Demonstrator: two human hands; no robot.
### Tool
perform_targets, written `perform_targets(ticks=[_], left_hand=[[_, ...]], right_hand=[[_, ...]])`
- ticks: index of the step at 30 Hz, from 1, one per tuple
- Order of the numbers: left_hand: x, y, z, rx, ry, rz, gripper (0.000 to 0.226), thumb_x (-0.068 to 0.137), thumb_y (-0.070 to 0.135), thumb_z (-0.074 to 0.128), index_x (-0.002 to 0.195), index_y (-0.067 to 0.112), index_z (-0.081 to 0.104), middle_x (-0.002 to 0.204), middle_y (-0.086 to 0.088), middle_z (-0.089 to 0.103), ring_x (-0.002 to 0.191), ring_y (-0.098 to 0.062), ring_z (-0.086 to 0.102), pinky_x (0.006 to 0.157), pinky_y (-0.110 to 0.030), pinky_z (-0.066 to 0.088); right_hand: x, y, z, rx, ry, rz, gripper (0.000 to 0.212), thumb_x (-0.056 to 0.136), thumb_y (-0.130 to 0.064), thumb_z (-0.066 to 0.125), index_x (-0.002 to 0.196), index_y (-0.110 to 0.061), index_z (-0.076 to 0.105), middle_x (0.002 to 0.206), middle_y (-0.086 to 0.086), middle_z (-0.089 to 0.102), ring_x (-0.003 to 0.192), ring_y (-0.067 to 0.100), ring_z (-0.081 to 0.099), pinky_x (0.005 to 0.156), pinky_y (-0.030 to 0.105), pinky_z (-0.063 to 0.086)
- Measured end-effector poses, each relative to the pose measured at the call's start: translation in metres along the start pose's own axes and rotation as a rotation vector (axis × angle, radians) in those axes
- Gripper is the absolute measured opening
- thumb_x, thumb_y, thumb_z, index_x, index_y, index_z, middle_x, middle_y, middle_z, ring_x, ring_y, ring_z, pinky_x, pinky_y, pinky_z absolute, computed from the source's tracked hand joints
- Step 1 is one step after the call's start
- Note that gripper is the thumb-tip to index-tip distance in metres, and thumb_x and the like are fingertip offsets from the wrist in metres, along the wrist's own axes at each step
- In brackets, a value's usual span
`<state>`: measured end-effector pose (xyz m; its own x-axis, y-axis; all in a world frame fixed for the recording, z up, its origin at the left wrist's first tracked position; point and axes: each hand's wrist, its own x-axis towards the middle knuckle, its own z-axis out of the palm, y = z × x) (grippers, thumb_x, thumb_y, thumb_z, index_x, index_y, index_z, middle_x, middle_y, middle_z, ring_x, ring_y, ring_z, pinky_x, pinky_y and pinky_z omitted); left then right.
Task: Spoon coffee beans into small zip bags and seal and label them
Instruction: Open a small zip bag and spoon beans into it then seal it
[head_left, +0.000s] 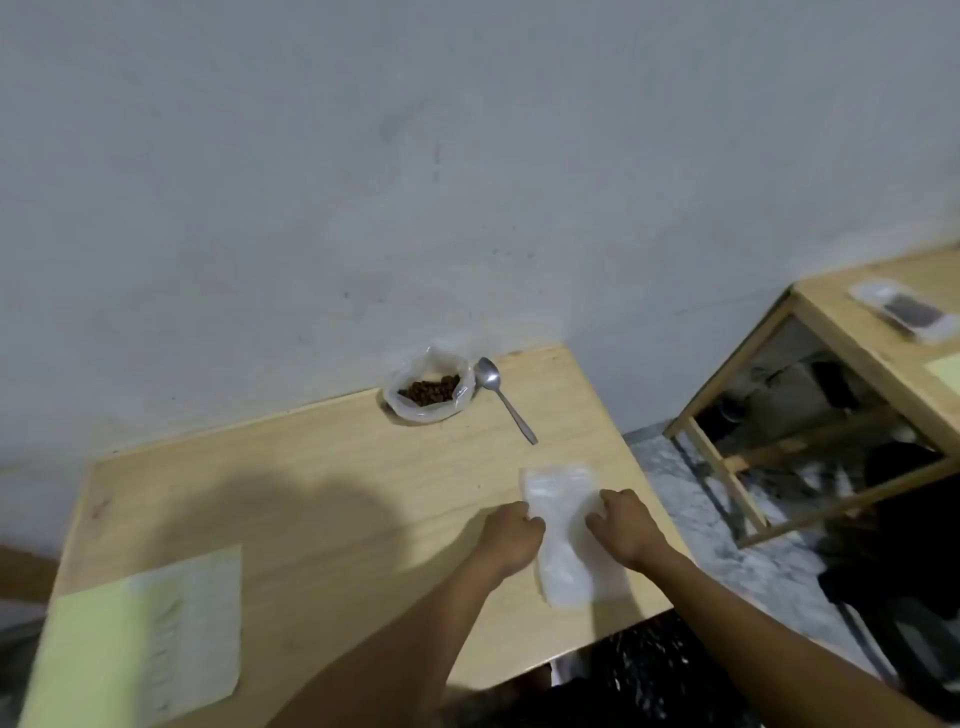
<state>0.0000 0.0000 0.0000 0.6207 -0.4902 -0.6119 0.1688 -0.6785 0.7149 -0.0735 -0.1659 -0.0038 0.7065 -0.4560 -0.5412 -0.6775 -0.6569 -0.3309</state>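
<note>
A stack of small clear zip bags (563, 540) lies near the right edge of the wooden table (322, 467). My left hand (511, 535) pinches the stack's left edge with curled fingers. Opposite it, my right hand (626, 525) grips the right edge. At the back of the table sits an open plastic bag of coffee beans (430, 392). A metal spoon (501, 397) lies just right of it, bowl towards the wall and handle pointing at me.
A sheet of pale green labels (140, 634) lies at the table's front left corner. A grey wall runs behind the table. To the right stands a second wooden table (857, 338) with a phone (906, 312) on it.
</note>
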Motion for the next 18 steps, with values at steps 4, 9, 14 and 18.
perform_targets(ticks=[4, 9, 14, 18], left_hand=[[0.001, 0.003, 0.001, -0.026, 0.078, -0.003, 0.031, 0.09, 0.02, 0.047, 0.115, 0.006, 0.059, 0.118, -0.007, 0.063, 0.102, -0.024, 0.06, 0.081, -0.034, 0.048], [-0.004, 0.01, -0.007, -0.235, 0.307, 0.017, 0.003, 0.09, 0.019, 0.057, 0.091, 0.016, 0.056, 0.086, 0.003, 0.059, 0.075, -0.014, 0.054, 0.06, -0.023, 0.041], [-0.011, 0.019, -0.043, -0.339, 0.351, 0.148, 0.008, 0.091, 0.02, 0.061, 0.084, 0.017, 0.061, 0.083, -0.004, 0.069, 0.071, -0.013, 0.06, 0.064, -0.022, 0.045], [-0.023, 0.029, -0.088, -0.354, 0.386, 0.245, 0.006, 0.09, 0.017, 0.063, 0.085, 0.014, 0.064, 0.075, 0.003, 0.069, 0.068, -0.008, 0.061, 0.061, -0.011, 0.044]], right_hand=[[-0.003, -0.001, 0.001, 0.182, 0.088, 0.041, 0.052, 0.095, -0.027, 0.055, 0.141, -0.007, 0.042, 0.138, 0.016, 0.046, 0.122, 0.033, 0.051, 0.1, 0.038, 0.044], [-0.008, -0.013, -0.01, 0.644, 0.183, 0.078, 0.021, 0.09, -0.026, 0.066, 0.086, -0.014, 0.049, 0.085, 0.003, 0.052, 0.074, 0.017, 0.05, 0.07, 0.033, 0.044], [-0.021, -0.039, -0.036, 0.963, 0.049, -0.092, 0.013, 0.094, -0.018, 0.062, 0.085, -0.011, 0.057, 0.079, 0.006, 0.057, 0.074, 0.019, 0.055, 0.072, 0.034, 0.047], [-0.028, -0.073, -0.057, 1.011, -0.041, -0.246, 0.01, 0.093, -0.018, 0.062, 0.097, -0.013, 0.069, 0.083, 0.007, 0.062, 0.076, 0.019, 0.061, 0.076, 0.037, 0.051]])
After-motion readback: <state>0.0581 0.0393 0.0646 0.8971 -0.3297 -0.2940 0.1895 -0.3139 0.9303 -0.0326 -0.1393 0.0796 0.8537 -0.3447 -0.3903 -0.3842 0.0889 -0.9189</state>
